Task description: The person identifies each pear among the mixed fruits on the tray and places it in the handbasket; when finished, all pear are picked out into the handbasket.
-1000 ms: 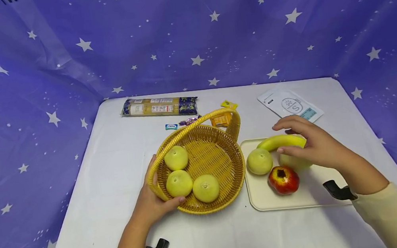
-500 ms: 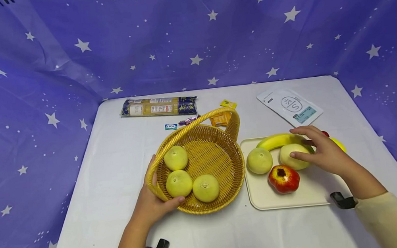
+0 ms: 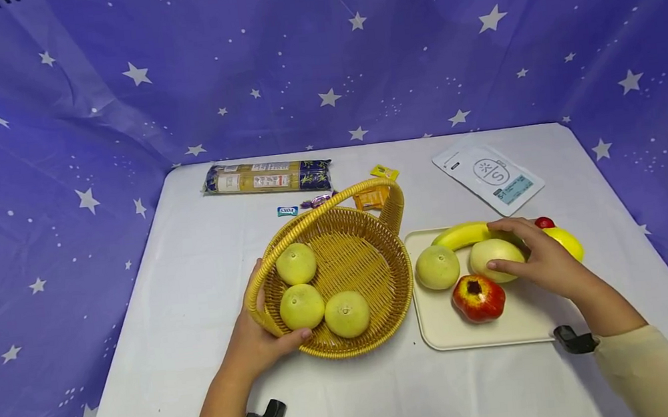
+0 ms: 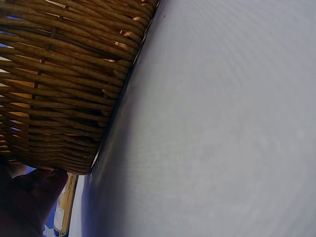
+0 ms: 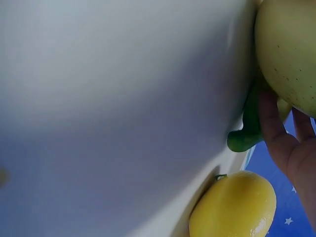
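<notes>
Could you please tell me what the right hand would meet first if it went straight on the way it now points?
The right hand would most likely meet the pale round fruit at once, since that lies between the thumb and fingers; whether every finger touches it is unclear.

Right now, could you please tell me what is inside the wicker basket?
Inside the wicker basket are three round yellow-green fruits, toward the side the left hand holds. Woven floor shows beside them; whatever lies directly beneath the fruits is covered.
</notes>
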The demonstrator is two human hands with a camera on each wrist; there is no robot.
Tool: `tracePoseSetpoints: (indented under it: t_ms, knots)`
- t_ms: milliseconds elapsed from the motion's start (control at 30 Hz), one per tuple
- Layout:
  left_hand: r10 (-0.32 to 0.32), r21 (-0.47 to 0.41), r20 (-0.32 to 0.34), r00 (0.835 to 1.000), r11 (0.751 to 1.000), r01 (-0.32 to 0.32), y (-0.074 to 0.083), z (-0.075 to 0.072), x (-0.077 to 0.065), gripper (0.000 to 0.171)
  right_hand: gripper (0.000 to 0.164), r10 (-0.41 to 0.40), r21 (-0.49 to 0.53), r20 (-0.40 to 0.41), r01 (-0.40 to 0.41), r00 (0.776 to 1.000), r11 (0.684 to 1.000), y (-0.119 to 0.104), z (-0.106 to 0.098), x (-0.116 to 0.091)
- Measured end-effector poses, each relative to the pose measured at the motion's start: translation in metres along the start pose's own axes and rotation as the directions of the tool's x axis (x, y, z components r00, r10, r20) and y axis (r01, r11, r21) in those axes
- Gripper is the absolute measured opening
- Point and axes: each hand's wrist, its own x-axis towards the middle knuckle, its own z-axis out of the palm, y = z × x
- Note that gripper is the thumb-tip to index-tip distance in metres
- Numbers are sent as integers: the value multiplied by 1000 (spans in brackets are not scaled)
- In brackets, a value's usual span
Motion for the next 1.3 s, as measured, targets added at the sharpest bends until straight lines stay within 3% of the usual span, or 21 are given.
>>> tracePoseSetpoints:
  t_ms: [233,567,833,967,1067,1200,1300]
  knots:
    - [-21,1,3,1000,1000,21,0,0,-1,141,75,-13,-11,53,13,999,1000,1,-4,-3]
    - [-16,-14,8,1000,1000,16,-3,-1,-2,138,65,-57,-70,82,63,995,996,4,-6,-3]
    - [-49,-23,7,999,999,49,-2,-1,-2,139,57,-190,0,11,190,982,982,-31,-20,7]
    - [-66,-23,8,998,998,66,-2,-1,-3,139,58,-301,34,41,300,953,953,-61,-24,18]
    - [-75,-17,6,997,997,75,-3,-1,-3,140,59,-379,111,119,367,918,924,-89,-19,25]
    - [-68,-17,5,998,998,69,-2,-1,-3,140,58,-475,251,226,420,850,872,-129,-1,35]
    - [-67,-19,5,998,998,67,-2,-1,-2,139,56,-546,293,266,473,794,831,-159,15,46]
